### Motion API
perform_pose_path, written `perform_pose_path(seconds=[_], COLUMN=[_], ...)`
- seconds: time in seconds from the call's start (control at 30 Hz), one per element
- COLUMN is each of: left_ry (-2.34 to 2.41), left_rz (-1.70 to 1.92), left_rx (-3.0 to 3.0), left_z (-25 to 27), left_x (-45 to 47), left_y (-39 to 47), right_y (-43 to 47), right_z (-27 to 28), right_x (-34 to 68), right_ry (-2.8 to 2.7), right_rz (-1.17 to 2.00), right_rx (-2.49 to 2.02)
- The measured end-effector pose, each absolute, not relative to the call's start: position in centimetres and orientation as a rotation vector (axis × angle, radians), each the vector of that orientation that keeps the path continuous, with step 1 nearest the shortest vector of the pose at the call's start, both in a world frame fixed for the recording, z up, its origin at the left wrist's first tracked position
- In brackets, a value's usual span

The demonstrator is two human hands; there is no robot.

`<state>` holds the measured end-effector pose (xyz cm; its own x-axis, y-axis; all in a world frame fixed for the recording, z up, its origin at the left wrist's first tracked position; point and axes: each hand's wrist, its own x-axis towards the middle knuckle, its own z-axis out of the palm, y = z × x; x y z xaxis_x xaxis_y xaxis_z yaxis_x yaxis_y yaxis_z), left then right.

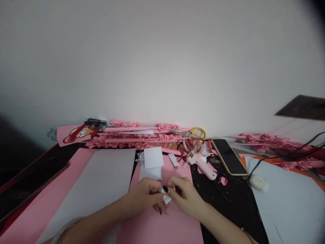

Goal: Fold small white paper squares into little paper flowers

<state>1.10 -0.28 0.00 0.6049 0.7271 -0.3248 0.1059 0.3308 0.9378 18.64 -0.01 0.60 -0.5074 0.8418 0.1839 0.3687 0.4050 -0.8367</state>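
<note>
My left hand (pixel 147 194) and my right hand (pixel 185 195) meet over a pink sheet (pixel 162 227). Both are closed in a pinch on one small white piece of paper (pixel 167 199), which shows between the thumbs; the fingers cover much of it, so its full shape is hidden. Just beyond my hands lie white paper squares (pixel 153 158), one overlapping another. Beside them sits a white folded paper flower (pixel 139 158). A small white paper strip (pixel 174 160) rests to their right.
A pink glue gun (pixel 203 165), a phone (pixel 230 156) and yellow-handled scissors (pixel 194 133) lie ahead to the right. Pink paper flowers (pixel 127 145) line the wall. White sheets (pixel 101 179) cover the left; a white plug adapter (pixel 259 183) with a black cable is at right.
</note>
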Motion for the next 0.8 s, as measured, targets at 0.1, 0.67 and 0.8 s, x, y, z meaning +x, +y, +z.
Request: perform_pose_path(seconds=[0.1,0.67,0.8], left_ry=[0.863,1.087,1.112], left_rz=[0.459,0.737,0.759], left_rx=[1.218,1.275,1.262], left_z=[0.1,0.7,0.7], left_x=[1.2,0.8,0.8], left_y=[-0.4,0.6,0.6], right_y=[-0.1,-0.1,-0.2], right_z=[1.1,0.0,0.1], right_x=[18.5,18.5,18.5], right_ry=[-2.237,-1.609,-1.633], right_rz=[0.992,1.144,1.114], right_rx=[-0.952,-1.072,-1.068])
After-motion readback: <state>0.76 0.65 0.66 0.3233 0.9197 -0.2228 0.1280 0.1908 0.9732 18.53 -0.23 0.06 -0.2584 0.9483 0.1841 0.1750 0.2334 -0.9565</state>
